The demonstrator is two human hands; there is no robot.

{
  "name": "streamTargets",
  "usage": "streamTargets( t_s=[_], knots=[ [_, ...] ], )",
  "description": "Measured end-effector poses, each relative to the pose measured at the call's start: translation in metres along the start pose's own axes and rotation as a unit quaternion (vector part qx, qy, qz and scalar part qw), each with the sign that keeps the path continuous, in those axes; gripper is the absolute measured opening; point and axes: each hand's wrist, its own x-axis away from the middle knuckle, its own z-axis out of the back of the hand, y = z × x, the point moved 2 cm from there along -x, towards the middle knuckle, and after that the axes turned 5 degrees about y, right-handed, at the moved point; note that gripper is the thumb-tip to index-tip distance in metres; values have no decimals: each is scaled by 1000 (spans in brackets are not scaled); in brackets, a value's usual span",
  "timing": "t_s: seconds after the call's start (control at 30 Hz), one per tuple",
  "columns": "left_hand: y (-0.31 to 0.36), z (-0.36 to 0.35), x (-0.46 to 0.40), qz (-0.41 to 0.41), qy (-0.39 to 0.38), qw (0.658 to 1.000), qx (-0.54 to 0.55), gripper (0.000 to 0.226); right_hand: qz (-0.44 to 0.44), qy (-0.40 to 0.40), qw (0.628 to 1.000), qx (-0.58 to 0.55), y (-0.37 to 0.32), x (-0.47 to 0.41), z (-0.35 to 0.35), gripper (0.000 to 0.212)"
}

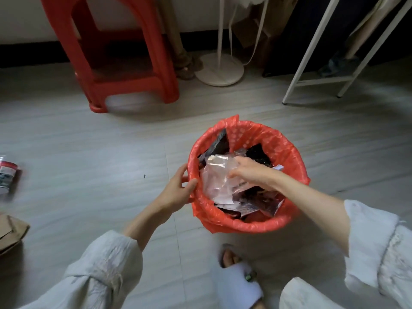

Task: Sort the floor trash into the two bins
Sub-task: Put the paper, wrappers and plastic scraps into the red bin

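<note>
1. The right hand (pixel 249 172) is over the middle of the red bin (pixel 287 152), a little right of the middle of the frame. Its grip looks closed on a clear plastic wrapper (pixel 214 181), with the fingers bent down into it.
2. The left hand (pixel 178 188) has its grip around the bin's left rim. The thumb is hooked over the edge and the fingers are on the outside.
3. The wrapper is thin, soft and very light. It probably crinkles and springs back up, so it may need a push down to stay in. A pinch anywhere on it would hold it, but smooth plastic can slip.
4. Under it lie dark shiny packets (pixel 258 155) and bits of white paper. They look light too.
5. The bin has a thin red bag as a liner. The bin seems light and could tip, so holding the rim helps.
6. More trash waits on the floor (pixel 89 157): a small red and white packet (pixel 7 175) at the left edge, and brown cardboard (pixel 11 233) at the lower left. The cardboard looks stiff, so its edge is a good place to grab.
7. A second bin is not in view.
</note>
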Motion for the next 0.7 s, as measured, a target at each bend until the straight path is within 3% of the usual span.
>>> streamTargets(
  t_s=[0.1,0.27,0.47,0.57,0.7],
  knots=[
    [-2,-1,-2,6,-5,1000,21,39,58,63,975,204,-2,-7,-1,19],
    [-5,-1,-2,11,-1,999,34,39,80,76,895,431,-3,-8,-24,29],
    [-2,-6,-3,13,7,999,40,38,110,155,837,513,-1,-9,-23,34],
    [-1,-8,-2,3,15,999,30,37,92,206,830,510,0,-17,-12,39],
    [-3,-6,-2,-2,17,999,34,40,131,212,811,530,1,-24,-21,40]
  ],
)
